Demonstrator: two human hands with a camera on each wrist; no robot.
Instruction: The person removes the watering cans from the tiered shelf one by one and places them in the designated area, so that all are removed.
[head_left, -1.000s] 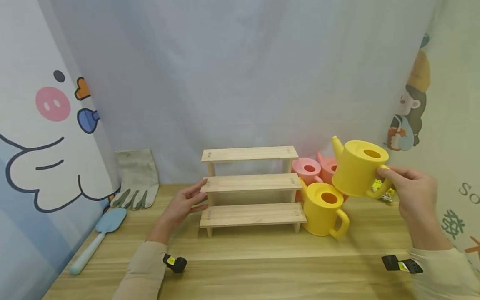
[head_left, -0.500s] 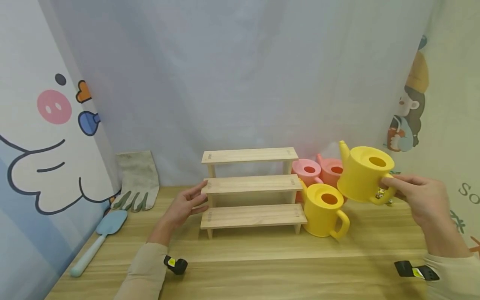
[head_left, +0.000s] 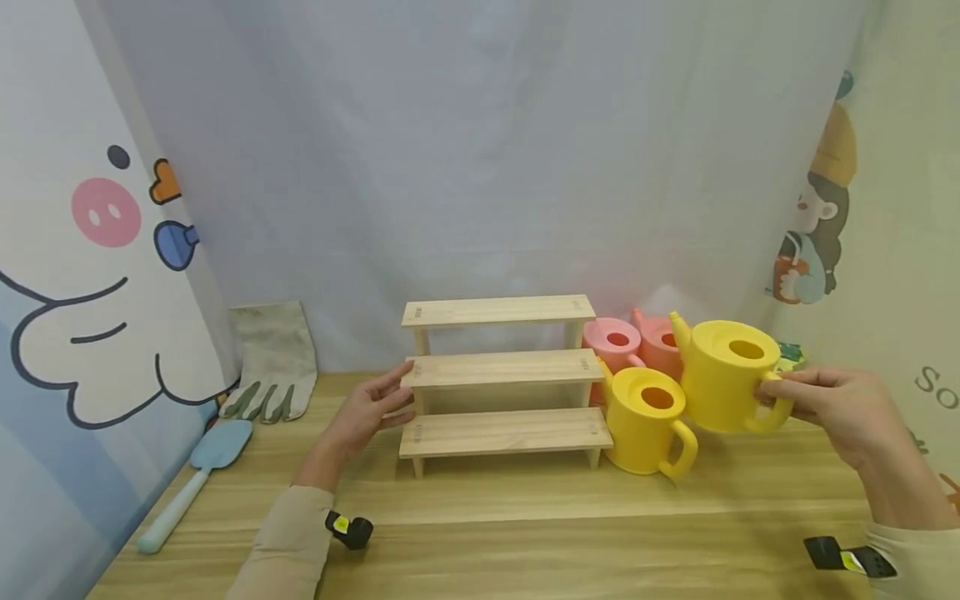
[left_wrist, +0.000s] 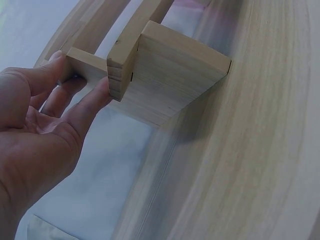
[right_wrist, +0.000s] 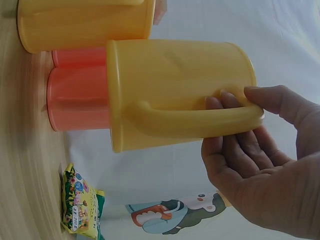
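Observation:
A yellow watering can point(head_left: 720, 379) hangs above the table at the right. My right hand point(head_left: 851, 408) grips its handle, fingers curled round the handle in the right wrist view. Just left of it, a second yellow watering can point(head_left: 637, 433) stands on the table, against the right end of a three-step wooden stand point(head_left: 502, 432). Two pink watering cans stand behind, the paler one point(head_left: 600, 333) nearer the stand and the deeper one point(right_wrist: 77, 100) partly hidden. My left hand point(head_left: 365, 415) holds the stand's left end, thumb on a step and fingers at the leg in the left wrist view.
A small yellow-and-green packet point(right_wrist: 80, 200) sits on the table at the back right, mostly hidden in the head view. On the left lie a grey glove point(head_left: 277, 354) and a light blue trowel point(head_left: 220, 444). Curtains close off the back and sides.
My right hand has shifted right and come down with the yellow watering can, which now sits lower beside the other yellow one. The left hand keeps its place on the stand.

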